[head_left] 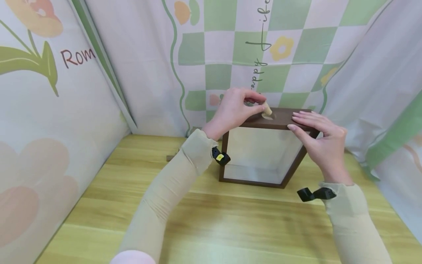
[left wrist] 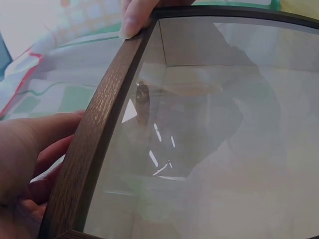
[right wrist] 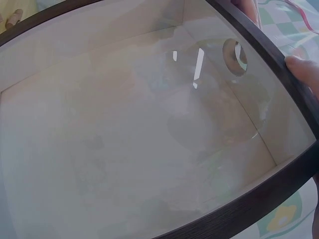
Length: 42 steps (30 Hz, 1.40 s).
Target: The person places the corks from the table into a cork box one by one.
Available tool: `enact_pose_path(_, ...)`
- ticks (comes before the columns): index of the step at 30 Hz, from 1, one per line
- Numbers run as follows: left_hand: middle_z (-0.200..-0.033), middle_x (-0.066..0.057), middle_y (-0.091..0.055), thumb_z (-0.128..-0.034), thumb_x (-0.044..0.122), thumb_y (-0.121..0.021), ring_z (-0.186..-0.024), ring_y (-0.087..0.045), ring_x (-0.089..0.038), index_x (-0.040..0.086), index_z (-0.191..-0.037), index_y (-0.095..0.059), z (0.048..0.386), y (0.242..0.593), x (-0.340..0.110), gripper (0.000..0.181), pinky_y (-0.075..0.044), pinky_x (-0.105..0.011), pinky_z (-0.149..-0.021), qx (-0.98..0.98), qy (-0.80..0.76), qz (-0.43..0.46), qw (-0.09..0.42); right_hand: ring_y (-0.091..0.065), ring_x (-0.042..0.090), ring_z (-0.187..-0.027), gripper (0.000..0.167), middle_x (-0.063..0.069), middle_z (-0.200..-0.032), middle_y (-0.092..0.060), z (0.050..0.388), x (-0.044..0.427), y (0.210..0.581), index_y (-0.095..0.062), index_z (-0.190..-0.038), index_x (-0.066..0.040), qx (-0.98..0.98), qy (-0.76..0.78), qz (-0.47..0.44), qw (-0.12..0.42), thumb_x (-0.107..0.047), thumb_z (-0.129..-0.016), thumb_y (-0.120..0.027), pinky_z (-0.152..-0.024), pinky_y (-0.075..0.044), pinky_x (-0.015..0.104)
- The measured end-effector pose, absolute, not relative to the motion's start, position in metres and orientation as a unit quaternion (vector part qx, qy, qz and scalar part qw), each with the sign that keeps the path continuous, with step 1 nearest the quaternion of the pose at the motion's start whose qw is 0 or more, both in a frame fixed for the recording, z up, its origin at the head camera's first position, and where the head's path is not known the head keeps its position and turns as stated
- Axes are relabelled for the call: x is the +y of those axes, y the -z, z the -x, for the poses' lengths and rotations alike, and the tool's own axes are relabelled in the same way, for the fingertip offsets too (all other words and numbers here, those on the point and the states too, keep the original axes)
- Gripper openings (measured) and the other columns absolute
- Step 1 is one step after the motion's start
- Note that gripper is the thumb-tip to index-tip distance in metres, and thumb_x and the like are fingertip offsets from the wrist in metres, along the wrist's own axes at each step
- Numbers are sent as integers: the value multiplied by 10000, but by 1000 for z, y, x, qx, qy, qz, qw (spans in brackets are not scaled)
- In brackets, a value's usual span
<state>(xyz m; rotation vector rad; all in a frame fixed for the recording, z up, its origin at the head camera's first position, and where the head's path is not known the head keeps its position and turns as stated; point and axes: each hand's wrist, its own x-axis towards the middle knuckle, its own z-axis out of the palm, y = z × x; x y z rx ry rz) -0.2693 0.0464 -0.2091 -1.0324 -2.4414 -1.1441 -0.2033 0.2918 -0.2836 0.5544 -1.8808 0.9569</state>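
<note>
A brown-framed display box (head_left: 285, 185) with a clear front pane stands upright on the wooden table. In its top side is a round hole (head_left: 267, 116), also visible through the pane in the right wrist view. My left hand (head_left: 235, 106) pinches a small tan cork stopper (head_left: 268, 109) between thumb and fingers, tilted at that hole; how far it is in, I cannot tell. My right hand (head_left: 321, 135) rests on the top right corner, fingers extended over the top and thumb (right wrist: 301, 69) at the front edge. Pale inner walls show behind the pane.
A small brown piece (head_left: 170, 158) lies on the table (head_left: 132, 194), partly behind the left sleeve. Small brown pieces (right wrist: 14, 19) show at the right wrist view's upper left corner. Printed curtains (head_left: 148, 73) hang behind and beside the table.
</note>
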Motion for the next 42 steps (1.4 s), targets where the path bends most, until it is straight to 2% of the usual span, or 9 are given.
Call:
enact_pose_path(10,-1108,42,-743,-912,298,-804,-1009,-639,-38,138,-1186,-775,271,213,49,319,-443,-116,-840,-844,377,361,121,-679,185,-1114,236,153,-1042,-753,206,295,286,-814,-1003,-27,-765,-385,-227,463,5,-779,-879,-1063,-456,364)
enact_pose_path(15,-1119,17,-742,-904,335,-806,-984,-666,-64,133,-1229,-750,271,215,47,387,-481,-140,-844,-830,407,358,130,-685,184,-1101,217,171,-1035,-750,202,291,283,-809,-995,-6,-760,-387,-235,465,-7,-788,-875,-1059,-460,378)
enact_pose_path(21,-1161,21,-737,-898,336,-811,-1029,-672,-81,130,-1217,-755,268,215,40,384,-482,-141,-869,-807,456,348,143,-690,171,-1087,209,178,-1027,-750,203,289,281,-808,-988,2,-758,-387,-240,466,-17,-791,-875,-1055,-464,382)
enact_pose_path(28,-1109,107,-745,-872,319,-840,-1023,-645,23,166,-1183,-777,263,213,20,353,-462,-144,-917,-786,503,315,174,-691,177,-1084,202,181,-1020,-750,204,292,284,-808,-979,4,-756,-391,-239,467,-14,-790,-875,-1054,-464,383)
enact_pose_path(36,-1179,36,-730,-889,236,-831,-1096,-640,-60,110,-1222,-744,257,219,-13,366,-486,-206,-957,-744,574,298,171,-684,171,-1101,213,169,-1032,-752,205,294,286,-811,-987,-8,-759,-394,-232,463,-8,-785,-876,-1059,-459,375)
enact_pose_path(42,-1168,75,-732,-876,296,-840,-1062,-655,-38,164,-1216,-749,248,237,-43,375,-494,-236,-965,-755,561,271,202,-687,165,-1093,203,188,-1025,-748,197,285,279,-804,-985,15,-756,-397,-234,465,-13,-794,-869,-1058,-460,371)
